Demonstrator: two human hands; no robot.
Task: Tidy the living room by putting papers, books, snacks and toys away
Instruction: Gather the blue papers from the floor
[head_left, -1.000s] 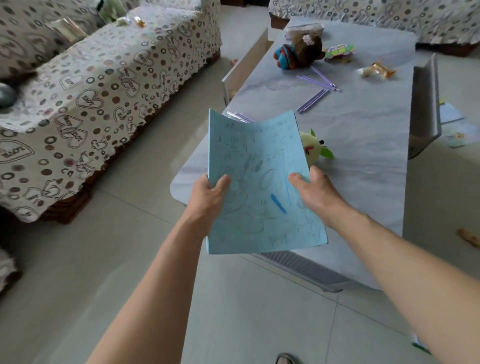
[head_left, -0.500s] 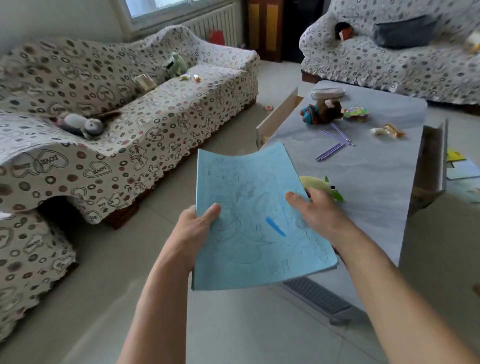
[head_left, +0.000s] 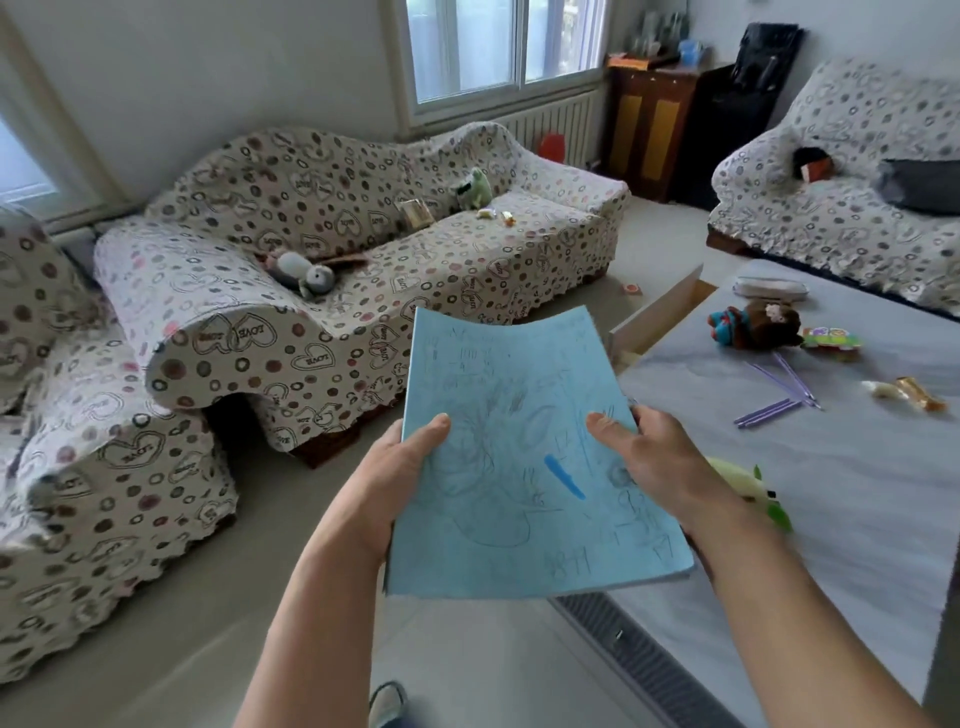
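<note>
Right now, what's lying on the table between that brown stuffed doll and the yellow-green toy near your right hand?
In the head view, purple sticks lie on the table between the brown doll and the yellow-green toy.

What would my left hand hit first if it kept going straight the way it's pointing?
The left hand, gripping the blue paper, points up and ahead toward the sofa. Bare floor lies between, so the sofa's front edge looks like the first thing met, though depth is hard to judge.
</note>
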